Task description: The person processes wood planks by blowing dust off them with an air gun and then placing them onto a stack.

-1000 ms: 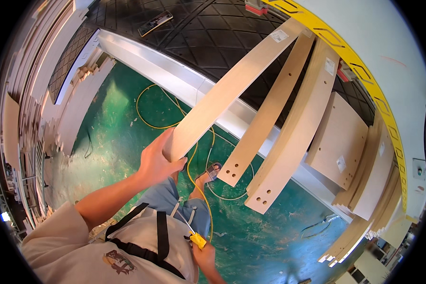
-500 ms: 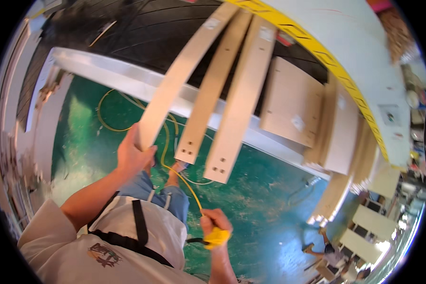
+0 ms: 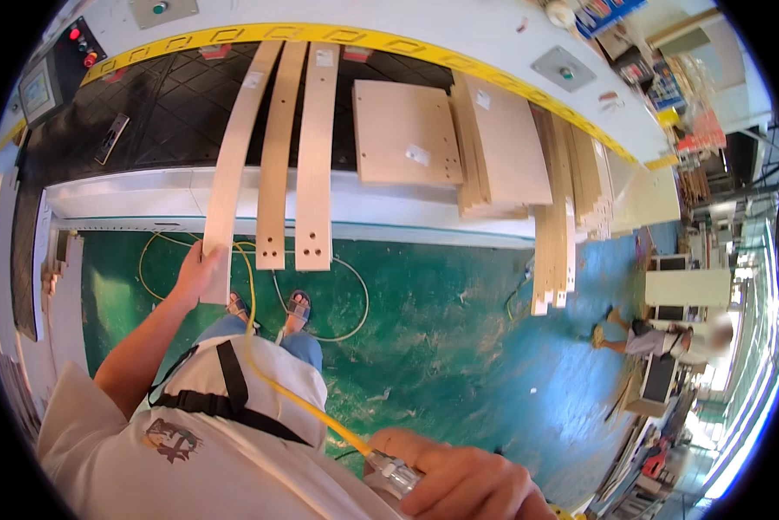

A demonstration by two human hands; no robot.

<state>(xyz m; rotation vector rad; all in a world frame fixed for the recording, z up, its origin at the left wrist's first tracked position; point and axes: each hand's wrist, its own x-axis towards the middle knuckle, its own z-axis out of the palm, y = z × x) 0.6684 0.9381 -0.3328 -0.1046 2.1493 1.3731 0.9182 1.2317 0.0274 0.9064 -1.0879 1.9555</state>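
Observation:
My left hand [image 3: 201, 270] is closed on the near end of a long, pale wooden board [image 3: 229, 173], which slants away across the edge of the machine bed. To its right lie two more long boards, a narrower one [image 3: 277, 165] and a wider one [image 3: 316, 156], with drilled holes in their near ends. Close to the lower edge of the view, my right hand [image 3: 472, 485] is wrapped round the metal fitting [image 3: 394, 471] of a yellow hose [image 3: 307, 406]. The hose runs across my shirt toward the floor; what lies inside my fist is hidden.
Flat panels [image 3: 407, 130] and stacked boards [image 3: 502, 130] rest farther right on the bed, under a yellow-edged machine beam [image 3: 320, 35]. A control panel [image 3: 47, 82] stands at far left. Hose loops lie on the green floor [image 3: 424, 338]. Another person [image 3: 658, 341] is at far right.
My view has turned, so the boards now appear farther left and straighter. My right hand has come up closer, bringing the hose fitting into view. The left hand still grips its board.

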